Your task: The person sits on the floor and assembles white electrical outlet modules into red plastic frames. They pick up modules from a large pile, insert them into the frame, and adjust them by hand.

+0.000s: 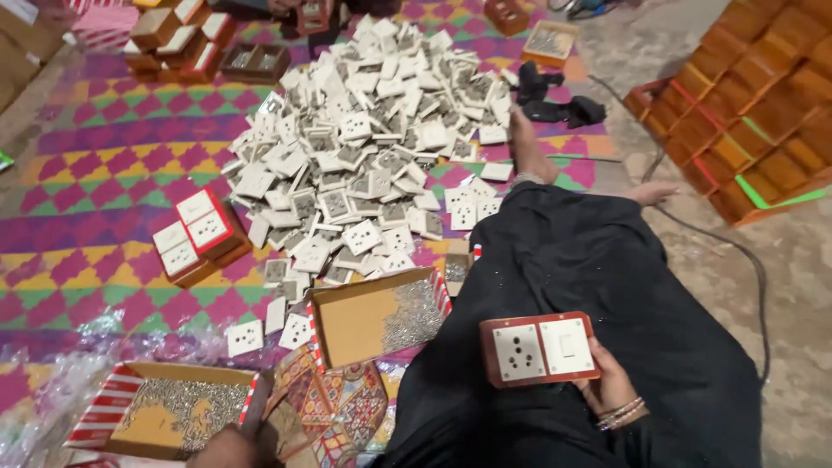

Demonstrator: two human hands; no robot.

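From my remote seat I judge the work as only partly through: a huge heap of loose white socket and switch plates [364, 165] covers the patterned mat [95, 156], while only a few finished boards show, namely a small stack of brown boards with white plates fitted [198, 236] left of the heap and a few more at the top left [178, 35]. On the right, many bare brown wooden boxes [763, 113] stand stacked on the concrete floor, so I reckon far more is left than done. The piece in hand is a brown board carrying a white socket plate and a white switch plate side by side [539, 348]; it sits over the lap in black cloth, with the right hand [611, 381] under its lower right edge, fingers wrapped up behind it and the thumb side along the rim, so that hand is grasping the board. The board lies up and to the left of the palm, touching it, face turned toward the camera. The left hand [227, 447] shows only as a sliver at the bottom edge, just beside a shallow cardboard tray of small screws [178, 407]; I cannot tell whether it is closed or relaxed. A second tray of screws [381, 316] lies between the heap and the lap, near the held board but apart from it.
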